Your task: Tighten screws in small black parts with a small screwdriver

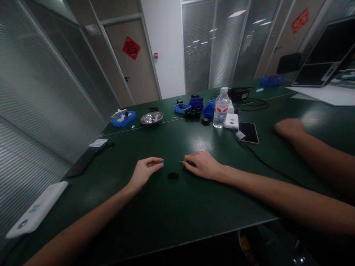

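Note:
My left hand [144,171] is closed in a pinch, low over the green tabletop. Between its thumb and fingertips shows the edge of a small green piece [162,162], perhaps a circuit board; the fingers cover most of it. To the right, my right hand [203,165] rests on the table, wrapped round a small screwdriver [190,163] with a dark handle. Its thin metal shaft points left toward the green piece, with a gap between them. A small black plastic part [173,176] lies on the table between the hands, nearer to me, touched by neither.
Another person's hand [290,127] rests at the right. Behind my hands stand a water bottle [221,111], a phone [248,132], a metal bowl [151,118] and blue bins [123,119]. A black cable [257,158] crosses the right side. A white device [37,208] lies left.

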Motion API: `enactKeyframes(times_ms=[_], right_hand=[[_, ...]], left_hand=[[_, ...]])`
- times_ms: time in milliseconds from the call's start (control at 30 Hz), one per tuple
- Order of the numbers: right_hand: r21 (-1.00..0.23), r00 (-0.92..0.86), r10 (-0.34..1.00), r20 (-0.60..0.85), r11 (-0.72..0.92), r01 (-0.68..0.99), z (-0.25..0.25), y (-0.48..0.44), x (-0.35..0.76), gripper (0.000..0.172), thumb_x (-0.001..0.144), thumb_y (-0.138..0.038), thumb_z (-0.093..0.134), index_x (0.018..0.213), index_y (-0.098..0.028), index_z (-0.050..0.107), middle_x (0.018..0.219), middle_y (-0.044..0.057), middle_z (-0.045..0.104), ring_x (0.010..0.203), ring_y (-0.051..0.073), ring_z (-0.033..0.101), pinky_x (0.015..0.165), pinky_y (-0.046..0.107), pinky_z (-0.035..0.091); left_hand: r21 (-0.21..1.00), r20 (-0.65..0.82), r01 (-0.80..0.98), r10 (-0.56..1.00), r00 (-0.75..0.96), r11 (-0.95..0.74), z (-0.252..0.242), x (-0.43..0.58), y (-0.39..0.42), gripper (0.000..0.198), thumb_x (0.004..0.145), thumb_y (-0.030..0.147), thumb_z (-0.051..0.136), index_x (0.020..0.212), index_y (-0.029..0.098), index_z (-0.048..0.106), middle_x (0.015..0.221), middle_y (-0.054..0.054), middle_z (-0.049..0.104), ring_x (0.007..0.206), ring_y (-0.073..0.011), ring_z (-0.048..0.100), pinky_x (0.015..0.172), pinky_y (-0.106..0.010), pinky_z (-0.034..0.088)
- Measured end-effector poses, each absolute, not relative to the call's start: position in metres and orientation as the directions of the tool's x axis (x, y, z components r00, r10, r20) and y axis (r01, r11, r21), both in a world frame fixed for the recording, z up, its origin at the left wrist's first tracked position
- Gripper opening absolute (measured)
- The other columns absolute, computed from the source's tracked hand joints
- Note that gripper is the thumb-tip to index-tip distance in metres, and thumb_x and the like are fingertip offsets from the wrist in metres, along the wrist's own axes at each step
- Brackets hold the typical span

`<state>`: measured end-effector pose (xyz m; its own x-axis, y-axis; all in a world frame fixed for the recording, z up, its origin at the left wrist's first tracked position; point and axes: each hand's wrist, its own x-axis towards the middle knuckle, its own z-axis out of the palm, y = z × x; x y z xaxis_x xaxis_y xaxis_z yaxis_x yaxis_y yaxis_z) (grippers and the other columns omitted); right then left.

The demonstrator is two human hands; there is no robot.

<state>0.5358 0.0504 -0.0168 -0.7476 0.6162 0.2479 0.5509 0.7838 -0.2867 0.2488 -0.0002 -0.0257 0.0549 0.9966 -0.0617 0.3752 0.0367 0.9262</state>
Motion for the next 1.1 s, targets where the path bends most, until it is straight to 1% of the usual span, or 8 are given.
enactKeyframes(times_ms=[167,267,433,667,800,867,967,1100], right_hand=[[-0.297,-0.748,0.623,0.231,0.777,0.556,-0.016,0.05,0.536,0.029,0.102,-0.036,0.045,0.1,-0.019,0.067,0.084,0.003,0.07,0.067,0.012,0.057,0.062,0.025,0.033],[-0.297,-0.747,0.622,0.232,0.777,0.555,-0.018,0.051,0.536,0.028,0.102,-0.036,0.045,0.1,-0.019,0.067,0.086,0.003,0.07,0.069,0.013,0.058,0.063,0.026,0.034],[-0.288,-0.749,0.617,0.24,0.782,0.552,-0.019,0.052,0.536,0.029,0.103,-0.036,0.044,0.098,-0.019,0.067,0.085,0.003,0.07,0.068,0.013,0.058,0.062,0.026,0.033],[-0.304,-0.745,0.625,0.232,0.774,0.555,-0.019,0.053,0.537,0.028,0.102,-0.036,0.046,0.1,-0.019,0.067,0.085,0.003,0.07,0.068,0.013,0.058,0.061,0.026,0.034],[-0.302,-0.747,0.622,0.234,0.777,0.552,-0.02,0.053,0.538,0.029,0.102,-0.037,0.045,0.101,-0.019,0.067,0.086,0.003,0.07,0.069,0.013,0.058,0.062,0.026,0.035],[-0.296,-0.748,0.622,0.232,0.777,0.555,-0.02,0.053,0.538,0.029,0.102,-0.037,0.045,0.102,-0.019,0.067,0.086,0.003,0.071,0.069,0.013,0.059,0.063,0.026,0.035],[-0.295,-0.745,0.627,0.229,0.774,0.561,-0.02,0.053,0.538,0.028,0.102,-0.037,0.046,0.102,-0.02,0.068,0.086,0.002,0.071,0.07,0.013,0.06,0.064,0.025,0.036],[-0.316,-0.749,0.62,0.234,0.777,0.544,-0.018,0.051,0.538,0.029,0.103,-0.037,0.044,0.102,-0.018,0.067,0.085,0.003,0.07,0.068,0.012,0.059,0.063,0.024,0.037]], left_hand=[[0.817,0.036,0.558,0.979,0.2,-0.144,-0.009,0.266,-0.015,0.031,0.088,0.044,0.069,0.112,0.025,0.076,0.112,-0.005,0.073,0.089,-0.0202,0.065,0.074,-0.031,0.049],[0.778,0.045,0.589,0.955,0.292,-0.217,-0.003,0.278,-0.021,0.026,0.088,0.041,0.069,0.107,0.025,0.078,0.113,-0.005,0.072,0.087,-0.0196,0.064,0.071,-0.03,0.046],[0.772,0.054,0.584,0.942,0.332,-0.25,-0.002,0.285,-0.023,0.02,0.089,0.035,0.068,0.103,0.025,0.079,0.109,-0.004,0.073,0.091,-0.0202,0.065,0.077,-0.031,0.046],[0.739,-0.013,0.637,0.94,0.341,-0.22,-0.003,0.268,-0.016,0.026,0.086,0.039,0.069,0.106,0.026,0.079,0.107,-0.005,0.075,0.082,-0.0207,0.064,0.071,-0.031,0.047],[0.691,-0.045,0.7,0.957,0.288,-0.178,-0.003,0.238,-0.007,0.032,0.087,0.045,0.067,0.111,0.027,0.078,0.111,-0.005,0.075,0.08,-0.0209,0.065,0.069,-0.031,0.048],[0.665,-0.031,0.732,0.974,0.226,-0.149,-0.002,0.214,-0.002,0.034,0.087,0.048,0.066,0.111,0.027,0.078,0.113,-0.005,0.075,0.087,-0.0227,0.067,0.073,-0.031,0.05],[0.603,0.0,0.795,0.997,0.073,-0.058,-0.001,0.166,0.006,0.043,0.083,0.054,0.068,0.112,0.025,0.078,0.114,-0.007,0.075,0.096,-0.0265,0.069,0.082,-0.033,0.051],[0.476,-0.022,0.865,0.986,-0.167,0.157,0.002,0.087,0.012,0.049,0.081,0.057,0.068,0.116,0.023,0.076,0.119,-0.005,0.075,0.109,-0.0284,0.068,0.09,-0.032,0.049]])
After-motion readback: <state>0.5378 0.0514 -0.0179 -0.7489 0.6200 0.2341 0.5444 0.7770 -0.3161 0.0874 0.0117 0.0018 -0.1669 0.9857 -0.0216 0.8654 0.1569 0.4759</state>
